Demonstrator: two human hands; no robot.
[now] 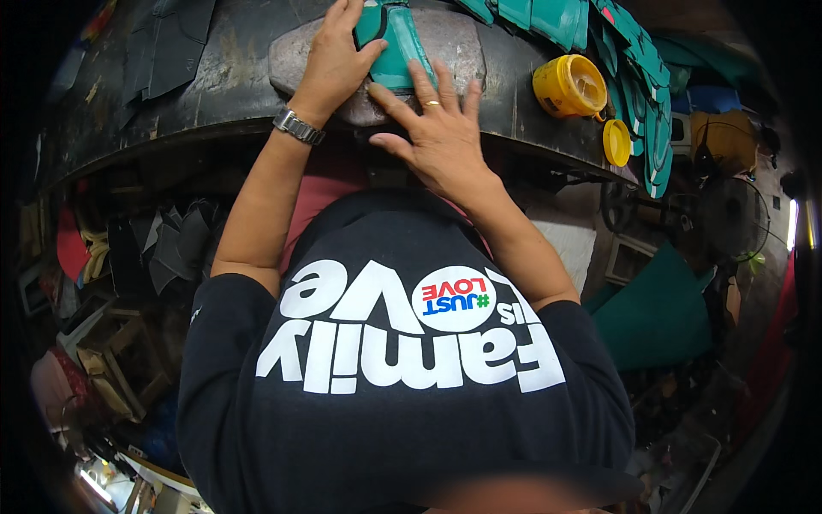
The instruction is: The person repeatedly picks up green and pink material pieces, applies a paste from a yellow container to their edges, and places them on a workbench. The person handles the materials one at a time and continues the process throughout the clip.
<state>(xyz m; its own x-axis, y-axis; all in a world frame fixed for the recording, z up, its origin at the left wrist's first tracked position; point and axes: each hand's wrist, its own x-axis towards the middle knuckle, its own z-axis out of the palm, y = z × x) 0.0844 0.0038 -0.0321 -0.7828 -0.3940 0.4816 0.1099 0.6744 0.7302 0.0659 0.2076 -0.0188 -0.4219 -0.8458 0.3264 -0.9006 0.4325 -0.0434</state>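
A green, leather-like piece (399, 53) with a dark curved edge lies on a worn grey stone slab (300, 53) at the far side. My left hand (336, 62), wearing a metal watch, grips the left part of that piece between thumb and fingers; its fingertips reach the top edge of the view. From the right, my right hand (441, 128) rests with spread fingers, some on the green piece's near right edge and others on the slab. Nothing is held in it.
The slab sits on a dark curved table (214, 107). Right of it stand a yellow tub (561, 87) and its yellow lid (616, 142). Overlapping green pieces (655, 128) hang over the right edge. Black sheets (171, 51) lie at left. A fan (732, 214) stands at far right.
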